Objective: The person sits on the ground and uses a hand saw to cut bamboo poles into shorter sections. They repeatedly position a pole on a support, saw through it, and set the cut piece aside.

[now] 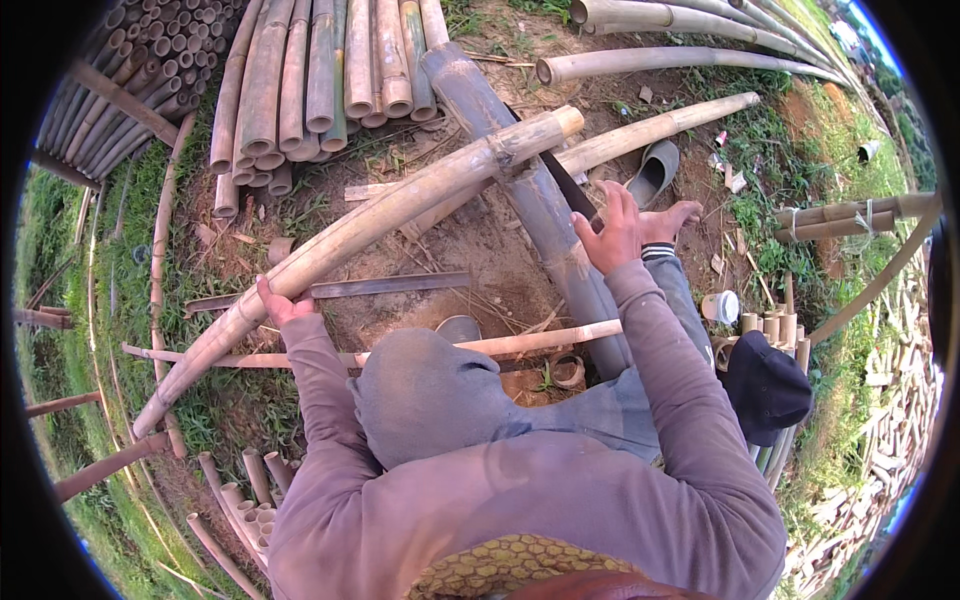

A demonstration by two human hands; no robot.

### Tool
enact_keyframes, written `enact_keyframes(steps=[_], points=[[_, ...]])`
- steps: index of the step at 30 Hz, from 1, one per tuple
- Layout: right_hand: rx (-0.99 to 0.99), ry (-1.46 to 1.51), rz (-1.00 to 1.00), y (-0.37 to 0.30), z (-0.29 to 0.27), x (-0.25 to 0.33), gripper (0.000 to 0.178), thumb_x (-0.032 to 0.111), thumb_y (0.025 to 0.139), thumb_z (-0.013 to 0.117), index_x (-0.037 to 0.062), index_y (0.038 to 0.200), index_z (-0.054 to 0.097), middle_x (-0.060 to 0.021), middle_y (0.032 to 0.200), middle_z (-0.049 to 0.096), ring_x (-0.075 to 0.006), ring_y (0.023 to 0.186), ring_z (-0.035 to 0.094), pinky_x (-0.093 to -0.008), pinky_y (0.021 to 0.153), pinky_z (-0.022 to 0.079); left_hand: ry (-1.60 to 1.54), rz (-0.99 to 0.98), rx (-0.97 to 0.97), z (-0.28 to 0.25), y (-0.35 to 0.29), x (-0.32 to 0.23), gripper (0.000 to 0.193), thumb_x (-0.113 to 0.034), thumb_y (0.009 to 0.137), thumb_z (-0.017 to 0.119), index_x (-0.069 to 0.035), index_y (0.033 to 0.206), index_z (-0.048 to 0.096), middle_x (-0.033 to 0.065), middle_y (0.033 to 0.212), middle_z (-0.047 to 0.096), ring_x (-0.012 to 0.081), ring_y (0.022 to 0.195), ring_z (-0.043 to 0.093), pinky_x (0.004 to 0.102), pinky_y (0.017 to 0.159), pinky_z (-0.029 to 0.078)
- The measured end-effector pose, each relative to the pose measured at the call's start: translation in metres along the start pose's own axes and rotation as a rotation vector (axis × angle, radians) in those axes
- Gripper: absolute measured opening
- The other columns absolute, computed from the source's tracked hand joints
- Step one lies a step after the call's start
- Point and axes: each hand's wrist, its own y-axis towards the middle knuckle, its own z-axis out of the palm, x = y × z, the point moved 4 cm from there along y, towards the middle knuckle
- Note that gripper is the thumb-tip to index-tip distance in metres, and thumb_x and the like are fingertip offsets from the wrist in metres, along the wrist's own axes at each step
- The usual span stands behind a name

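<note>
A long pale bamboo pole (400, 215) slants across in front of me, from the lower left to the upper middle. My left hand (288, 303) is wrapped round its lower part. Near its far end the pole lies across a thick grey bamboo log (575, 270). My right hand (612, 235) is just right of this log, with thumb and fingers apart and nothing visible in them. Close by its thumb, a dark flat strip (570, 187), perhaps a blade, runs along the log and passes under the pole. My bare foot (672, 220) shows behind the right hand.
Stacked bamboo poles (320, 80) lie at the back left, with more long poles (680, 65) at the back right. A slipper (653, 172) sits beyond my foot. On the right are a white cup (720, 306) and a dark cap (766, 387). A thin bamboo strip (540, 340) crosses before me.
</note>
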Motion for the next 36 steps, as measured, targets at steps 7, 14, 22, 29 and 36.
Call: enact_keyframes(steps=[7,14,22,29,36], points=[[0.045,-0.509,-0.414,0.076,-0.053,0.05,0.102,0.038,0.066,0.095,0.0149,0.153,0.047,-0.0101,0.158,0.046,-0.0346,0.155,0.033,-0.0627,0.131,0.012,-0.12,-0.086,0.255,0.01,-0.094,0.006,0.06,-0.05,0.094,0.078,-0.012,0.137,0.059,0.0114,0.127,0.071,0.0297,0.117,0.07,0.0492,0.102,0.059],[0.146,-0.481,-0.405,0.019,-0.146,0.026,0.076,0.021,0.052,0.095,0.0091,0.117,0.057,-0.0118,0.115,0.059,-0.0381,0.117,0.058,-0.0551,0.111,0.043,-0.04,-0.139,0.442,0.021,-0.194,0.009,0.059,-0.044,0.096,0.076,-0.013,0.141,0.054,0.0082,0.128,0.066,0.0267,0.12,0.066,0.0471,0.105,0.053],[0.127,-0.545,-0.196,-0.114,-0.262,-0.029,0.077,0.028,0.058,0.092,0.0022,0.123,0.057,-0.0188,0.113,0.059,-0.043,0.108,0.058,-0.0543,0.096,0.046,0.113,-0.354,1.017,0.076,-0.268,0.01,0.061,-0.035,0.1,0.071,-0.003,0.147,0.05,0.0174,0.141,0.064,0.0327,0.132,0.063,0.0549,0.114,0.05],[0.301,-0.386,0.027,-0.26,-0.317,-0.079,0.079,0.034,0.06,0.09,0.003,0.123,0.053,-0.0184,0.098,0.063,-0.0447,0.09,0.065,-0.054,0.078,0.053,0.507,-0.65,1.213,0.117,-0.31,0.07,0.068,-0.035,0.097,0.079,-0.005,0.15,0.049,0.0152,0.141,0.064,0.0322,0.133,0.063,0.0568,0.116,0.048],[0.451,-0.052,0.24,-0.317,-0.317,-0.05,0.075,0.03,0.069,0.088,0.0037,0.132,0.056,-0.0229,0.106,0.071,-0.044,0.101,0.072,-0.0511,0.088,0.057,0.52,-0.64,1.175,0.166,-0.346,0.128,0.067,-0.035,0.094,0.083,-0.01,0.148,0.052,0.0112,0.133,0.068,0.03,0.127,0.065,0.052,0.11,0.049]])
